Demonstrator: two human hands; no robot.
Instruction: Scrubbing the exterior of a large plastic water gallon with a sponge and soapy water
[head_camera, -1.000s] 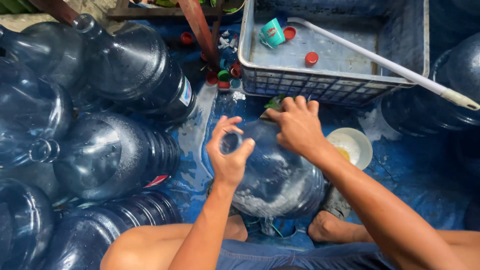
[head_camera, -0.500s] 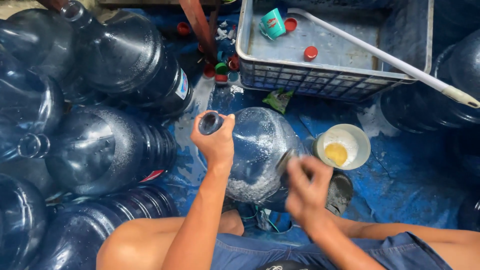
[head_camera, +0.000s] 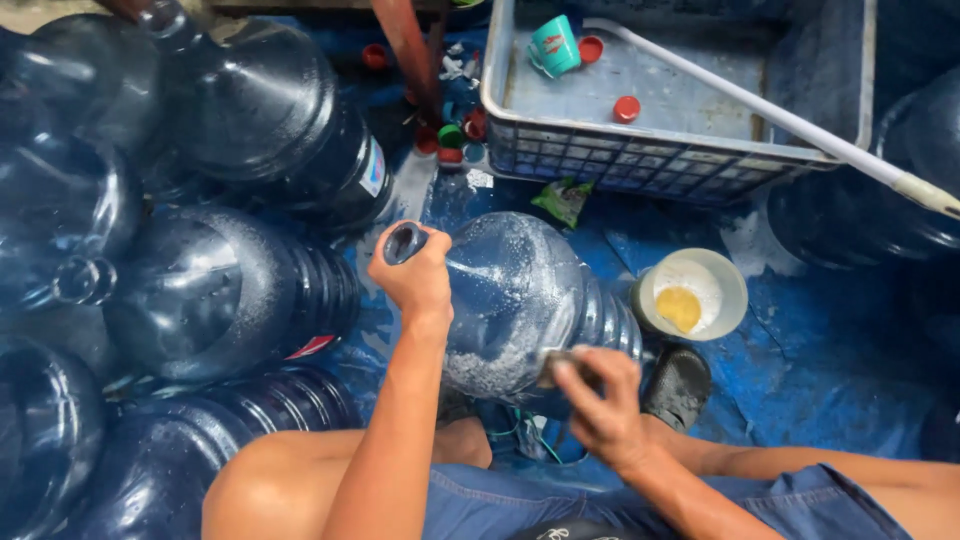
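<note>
On bottle (head_camera: 520, 290) flank, right hand (head_camera: 600, 410) now.

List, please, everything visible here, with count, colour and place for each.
soapy water jug: one, clear blue, centre, lying tilted, neck held
other water jugs: several, blue, piled at left; more at right edge
crate: one, grey, top centre
cup: one, teal, inside the crate
bottle caps: several, mostly red, in the crate and on the floor left of it
pole: one, white, across the crate
bowl: one, white with yellow contents, right of the jug
left hand: grips the jug's neck
right hand: presses a dark pad to the jug's side
</note>
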